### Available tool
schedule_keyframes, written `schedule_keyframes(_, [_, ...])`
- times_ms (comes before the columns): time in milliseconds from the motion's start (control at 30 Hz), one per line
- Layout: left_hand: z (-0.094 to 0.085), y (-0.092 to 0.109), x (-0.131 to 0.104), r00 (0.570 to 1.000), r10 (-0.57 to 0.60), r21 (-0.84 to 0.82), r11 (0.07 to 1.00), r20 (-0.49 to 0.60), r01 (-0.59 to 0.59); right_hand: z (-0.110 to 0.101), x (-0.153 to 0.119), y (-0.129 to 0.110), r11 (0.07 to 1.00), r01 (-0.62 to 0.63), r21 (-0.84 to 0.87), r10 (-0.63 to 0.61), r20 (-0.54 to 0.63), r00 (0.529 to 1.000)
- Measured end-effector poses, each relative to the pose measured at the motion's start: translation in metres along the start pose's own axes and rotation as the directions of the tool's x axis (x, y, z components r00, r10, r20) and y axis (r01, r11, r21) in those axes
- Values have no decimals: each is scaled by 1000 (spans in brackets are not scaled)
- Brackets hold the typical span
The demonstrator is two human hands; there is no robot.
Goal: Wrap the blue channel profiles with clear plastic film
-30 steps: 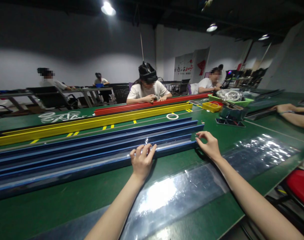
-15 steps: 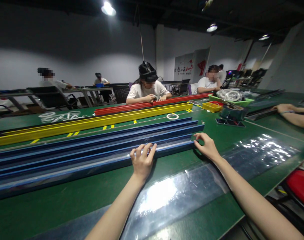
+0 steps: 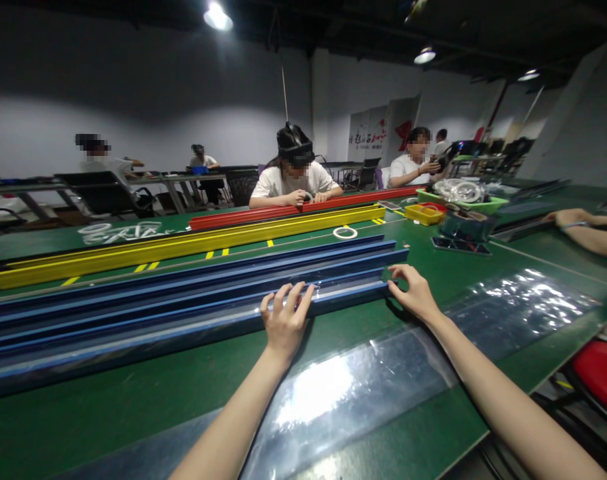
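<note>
Several long blue channel strips (image 3: 183, 293) lie side by side, slanting across the table from the left. My left hand (image 3: 286, 320) grips the nearest blue channel strip (image 3: 208, 328), its fingers hooked over the near wall and resting on the glossy clear film along it. At that strip's right end, my right hand (image 3: 413, 292) pinches the corner between thumb and fingertips. Below both forearms a wide sheet of clear plastic film (image 3: 363, 380) lies flat and reflects the ceiling light.
Beyond the blue strips lie yellow strips (image 3: 183, 248) and a red strip (image 3: 263, 212). A white ring (image 3: 344, 233), a phone (image 3: 460, 246), a yellow basket (image 3: 423, 214) and a green basket (image 3: 498, 202) stand farther right. A co-worker (image 3: 293, 180) sits opposite; another person's hands (image 3: 578, 219) are at right.
My two hands and the blue strips look unmoved. The seated person at the back right has straightened up and now holds a dark object in raised hands.
</note>
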State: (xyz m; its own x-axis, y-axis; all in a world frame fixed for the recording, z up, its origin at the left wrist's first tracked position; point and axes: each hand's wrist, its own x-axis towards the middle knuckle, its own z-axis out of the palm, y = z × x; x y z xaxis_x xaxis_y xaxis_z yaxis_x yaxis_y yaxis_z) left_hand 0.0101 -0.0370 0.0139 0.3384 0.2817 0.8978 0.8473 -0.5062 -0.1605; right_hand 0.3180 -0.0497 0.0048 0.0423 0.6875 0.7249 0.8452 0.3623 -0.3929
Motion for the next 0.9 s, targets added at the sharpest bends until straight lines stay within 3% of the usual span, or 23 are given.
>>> schedule_keyframes(300, [4,1,-3,990,-15,-26,999,137,19,2,0,2,1000,2,-29,0,52,999])
schedule_keyframes(633, [6,-1,-4,999,-35,19,999,3,35,2,-1,2,1000,18,-25,-16,80,997])
schedule_keyframes(767, [7,0,-5,994,-42,-16,999,102,44,2,-1,3,999,16,-35,-13,89,996])
schedule_keyframes(900, [2,1,-3,963,-64,-32,997,264,75,1,-1,5,999,9,-52,-4,100,995])
